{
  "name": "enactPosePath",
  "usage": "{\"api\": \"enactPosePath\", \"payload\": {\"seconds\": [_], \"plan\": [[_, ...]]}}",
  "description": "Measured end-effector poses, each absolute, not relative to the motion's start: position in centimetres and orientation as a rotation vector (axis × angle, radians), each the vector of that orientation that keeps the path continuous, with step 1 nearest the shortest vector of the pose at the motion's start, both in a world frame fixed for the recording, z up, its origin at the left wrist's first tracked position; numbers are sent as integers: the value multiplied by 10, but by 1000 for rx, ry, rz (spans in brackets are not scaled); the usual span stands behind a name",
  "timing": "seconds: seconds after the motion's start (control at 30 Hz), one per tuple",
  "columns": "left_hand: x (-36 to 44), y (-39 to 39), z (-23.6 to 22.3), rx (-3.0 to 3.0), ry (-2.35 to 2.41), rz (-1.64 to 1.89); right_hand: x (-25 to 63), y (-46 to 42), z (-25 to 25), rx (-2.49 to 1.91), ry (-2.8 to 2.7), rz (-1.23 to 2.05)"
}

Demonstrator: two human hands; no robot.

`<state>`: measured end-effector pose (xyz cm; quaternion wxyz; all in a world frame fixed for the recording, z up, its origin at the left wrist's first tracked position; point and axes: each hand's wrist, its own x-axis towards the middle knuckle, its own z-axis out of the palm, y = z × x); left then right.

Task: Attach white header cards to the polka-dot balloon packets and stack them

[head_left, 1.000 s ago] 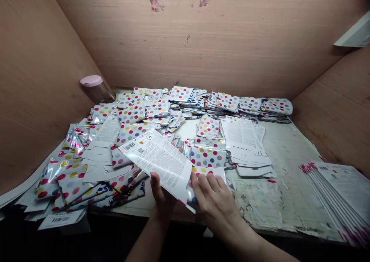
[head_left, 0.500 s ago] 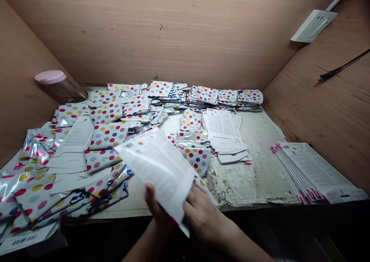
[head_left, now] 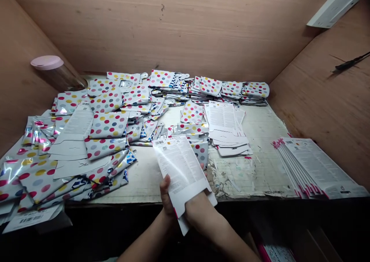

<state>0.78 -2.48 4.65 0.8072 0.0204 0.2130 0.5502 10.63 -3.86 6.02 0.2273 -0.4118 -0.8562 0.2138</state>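
In front of me, a white printed cardboard sleeve (head_left: 179, 165) is tilted over the table's front edge. My left hand (head_left: 165, 195) is closed around its left side, with the thumb on the front. My right hand (head_left: 200, 211) reaches into the sleeve's open lower end. Its fingers are hidden inside, so whatever they hold does not show. Just beyond the sleeve lie polka-dot foil packets (head_left: 201, 151), partly covered by it.
Many polka-dot packets (head_left: 108, 125) cover the table's left side, and folded stacks (head_left: 211, 85) line the back. Flat printed sleeves lie mid-right (head_left: 221, 119), with a fanned stack (head_left: 318, 165) at far right. A pink-lidded jar (head_left: 58, 75) leans against the left wall.
My right hand has gone from the sleeve's right edge into its open end. The sleeve has turned more upright and shifted right. The camera view has tilted slightly.
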Motion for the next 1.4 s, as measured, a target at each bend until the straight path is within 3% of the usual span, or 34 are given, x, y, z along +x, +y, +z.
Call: {"api": "enactPosePath", "payload": {"seconds": [0.13,0.3,0.43,0.57,0.7,0.83,1.4], "plan": [[-5,-16,45,86,748,1200,157,-67,88,-832,-2394,773],[4,-10,31,506,938,1102,206,-71,57,-1562,-1576,712],[26,-18,15,1103,1098,1036,216,-67,10,-1646,-1179,898],[29,-37,5,2036,1407,941,222,-77,-8,-1694,-1346,677],[10,-44,4,2631,962,505,225,-84,-8,-1626,-1542,496],[-3,-39,1,2725,863,326,222,-86,-9,-1567,-1624,519],[0,-45,-11,2863,985,444,200,-87,-18,-1706,-1673,265]]}}
